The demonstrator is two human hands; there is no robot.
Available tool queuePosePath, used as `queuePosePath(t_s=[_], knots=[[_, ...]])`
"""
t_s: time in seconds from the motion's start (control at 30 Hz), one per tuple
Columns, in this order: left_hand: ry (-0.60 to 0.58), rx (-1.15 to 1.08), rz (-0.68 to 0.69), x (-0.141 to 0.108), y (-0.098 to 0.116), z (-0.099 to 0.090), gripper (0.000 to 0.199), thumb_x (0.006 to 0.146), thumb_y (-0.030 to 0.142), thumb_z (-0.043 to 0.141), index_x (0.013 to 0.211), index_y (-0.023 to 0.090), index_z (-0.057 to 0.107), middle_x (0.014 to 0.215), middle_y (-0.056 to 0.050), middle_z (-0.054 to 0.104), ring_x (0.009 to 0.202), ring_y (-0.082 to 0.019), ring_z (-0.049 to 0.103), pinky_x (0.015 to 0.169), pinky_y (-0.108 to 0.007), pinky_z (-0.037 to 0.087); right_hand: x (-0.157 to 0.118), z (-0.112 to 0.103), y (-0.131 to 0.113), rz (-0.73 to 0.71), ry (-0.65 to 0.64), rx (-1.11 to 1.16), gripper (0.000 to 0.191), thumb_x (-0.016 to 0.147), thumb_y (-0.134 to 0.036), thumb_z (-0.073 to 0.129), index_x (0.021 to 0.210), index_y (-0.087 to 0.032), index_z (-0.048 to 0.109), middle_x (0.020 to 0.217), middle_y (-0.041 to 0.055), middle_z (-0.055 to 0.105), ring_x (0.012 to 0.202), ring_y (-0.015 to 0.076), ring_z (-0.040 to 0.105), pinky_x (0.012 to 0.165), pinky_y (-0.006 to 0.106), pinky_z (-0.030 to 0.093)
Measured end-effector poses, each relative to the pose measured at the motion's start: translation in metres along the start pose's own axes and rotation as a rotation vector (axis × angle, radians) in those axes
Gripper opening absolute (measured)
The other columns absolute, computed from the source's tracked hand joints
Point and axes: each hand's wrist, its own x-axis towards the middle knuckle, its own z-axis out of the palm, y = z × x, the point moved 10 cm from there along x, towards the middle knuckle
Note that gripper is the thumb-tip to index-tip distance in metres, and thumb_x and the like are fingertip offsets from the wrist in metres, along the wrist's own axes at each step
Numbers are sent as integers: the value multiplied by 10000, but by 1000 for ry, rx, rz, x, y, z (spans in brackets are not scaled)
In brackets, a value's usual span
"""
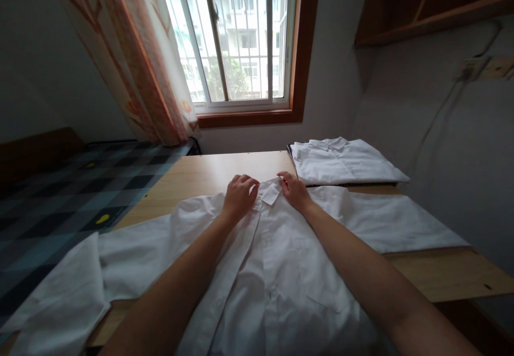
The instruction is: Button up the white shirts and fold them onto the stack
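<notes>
A white shirt (297,259) lies spread on the wooden table (217,168), its front partly open and its sleeves stretched out to both sides. The left-hand sleeve hangs past the table's edge. My left hand (240,196) is closed at the left side of the shirt's collar (271,192), thumb and fingers pinching the fabric there. At the collar's right side is my right hand (293,189), its fingers bent together on the collar edge. Both forearms reach over the shirt body.
Folded white clothes (345,160) lie on a dark-edged surface at the table's back right. A bed with a checked cover (132,184) adjoins the left side. Behind are a curtain (140,67) and a barred window (241,40); a wooden shelf (437,19) hangs upper right.
</notes>
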Motion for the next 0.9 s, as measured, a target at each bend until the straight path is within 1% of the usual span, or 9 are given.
queuePosePath(t_s=[0.13,0.23,0.33,0.43,0.53,0.63,0.73,0.8,0.9], knots=[[-131,-136,8,-3,6,37,311,960,327,450,937,211,737,977,-82,696,962,-249,589,930,-397,453,-1,-4,-1,9,49,71,281,941,-186,457,1188,-184,590,1029,87,686,905,191,646,840,292,497],[-190,-155,-27,-6,-1,52,308,941,374,491,880,203,739,954,-89,693,945,-258,593,911,-400,456,-2,-8,2,46,86,164,262,950,-240,463,1167,-179,598,937,64,675,797,169,639,757,263,503],[-200,-150,-55,-6,-7,54,269,895,414,566,879,205,734,961,-87,689,956,-268,588,894,-400,457,-1,-9,8,93,94,257,264,942,-277,471,1150,-176,599,882,41,661,722,153,625,694,246,492],[-212,-151,-52,-6,-8,54,237,876,393,588,879,203,730,957,-80,687,963,-261,587,894,-389,454,-1,-8,13,129,62,273,309,962,-324,432,1173,-171,597,813,22,650,681,155,603,666,250,467],[-209,-144,-46,-7,-7,54,222,875,382,587,865,207,724,955,-73,686,973,-254,583,908,-380,449,-3,-1,14,157,-22,183,369,942,-428,510,1200,-179,598,806,19,657,699,166,594,674,258,437],[-208,-138,-45,-7,-6,54,204,868,372,599,849,207,718,944,-69,685,967,-249,581,909,-375,449,-5,7,11,172,-105,22,364,864,-503,640,1039,-184,650,840,42,676,743,180,590,681,261,400],[-214,-131,-49,-6,-6,55,199,863,361,613,829,195,715,930,-78,683,958,-252,579,903,-378,447,-2,8,8,164,-126,-88,280,909,-454,602,818,-191,639,809,50,677,784,185,586,699,260,369],[-217,-109,-50,-5,-6,56,197,866,354,615,827,189,715,930,-82,683,955,-254,577,902,-383,445,0,6,7,148,-115,-124,280,942,-403,563,769,-194,627,797,51,675,804,186,586,719,262,363],[-218,-72,-49,-5,-5,57,190,878,340,604,849,188,714,929,-82,683,954,-255,577,896,-386,446,3,5,6,119,-109,-157,299,981,-349,499,768,-189,636,818,66,685,820,191,593,745,268,370]])
